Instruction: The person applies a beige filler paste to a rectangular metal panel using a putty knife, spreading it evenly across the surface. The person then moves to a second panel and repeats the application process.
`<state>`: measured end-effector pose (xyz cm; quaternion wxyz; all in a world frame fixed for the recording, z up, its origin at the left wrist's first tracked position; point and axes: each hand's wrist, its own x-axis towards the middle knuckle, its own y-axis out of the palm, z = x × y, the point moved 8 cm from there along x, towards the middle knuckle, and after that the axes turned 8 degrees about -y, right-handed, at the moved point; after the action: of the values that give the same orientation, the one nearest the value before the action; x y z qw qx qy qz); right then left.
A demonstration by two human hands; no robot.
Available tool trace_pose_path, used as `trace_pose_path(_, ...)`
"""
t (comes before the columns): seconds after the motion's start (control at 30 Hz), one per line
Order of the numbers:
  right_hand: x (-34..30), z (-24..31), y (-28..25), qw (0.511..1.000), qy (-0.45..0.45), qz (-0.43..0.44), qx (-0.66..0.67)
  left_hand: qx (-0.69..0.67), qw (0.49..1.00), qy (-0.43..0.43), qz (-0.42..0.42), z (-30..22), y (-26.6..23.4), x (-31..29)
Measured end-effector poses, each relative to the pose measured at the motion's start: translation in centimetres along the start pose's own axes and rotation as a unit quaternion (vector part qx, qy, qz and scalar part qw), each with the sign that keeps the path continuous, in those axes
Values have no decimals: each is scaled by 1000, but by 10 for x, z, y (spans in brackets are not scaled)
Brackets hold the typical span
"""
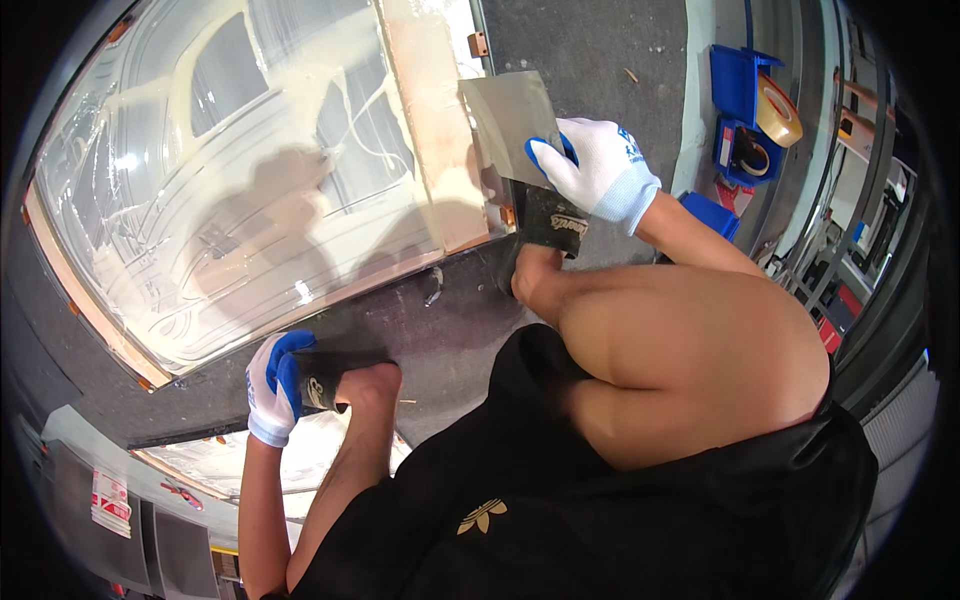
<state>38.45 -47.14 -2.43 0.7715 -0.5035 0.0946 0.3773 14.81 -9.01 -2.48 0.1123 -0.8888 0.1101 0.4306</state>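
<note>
In my right hand (595, 165), gloved in white with blue fingertips, is a flat grey scraper blade (512, 120), my thumb lying across its face. The blade stands over the right edge of a large framed panel (420, 110), smeared with streaks of cream-coloured paste (355, 130). My left hand (272, 385), in a matching glove, is beside my left foot's black slipper (322, 380), just off the panel's near edge. Its blue fingers are curled, and what they close on, if anything, is hidden.
My feet straddle the panel's near right corner on a dark surface (460, 330). Blue bins (740, 150) on the right hold rolls of tape (777, 110). A second pasted panel (320, 445) lies behind my left leg. Shelves (860, 230) stand at far right.
</note>
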Motion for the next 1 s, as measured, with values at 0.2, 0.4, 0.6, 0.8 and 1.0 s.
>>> trace_pose_path(0.2,-13,-13,13,997,77,-16,-21,-32,999,-30,-6,13,3,7)
trace_pose_path(0.4,-15,-3,35,993,106,59,5,42,999,19,-16,-2,4,10)
trace_pose_path(0.6,-23,-9,43,986,127,106,-15,105,994,44,-9,-6,1,15)
trace_pose_path(0.8,-20,-15,26,989,135,51,-44,98,994,40,-14,-1,-3,16)
trace_pose_path(1.0,16,2,17,995,98,12,-28,62,998,23,-2,2,1,19)
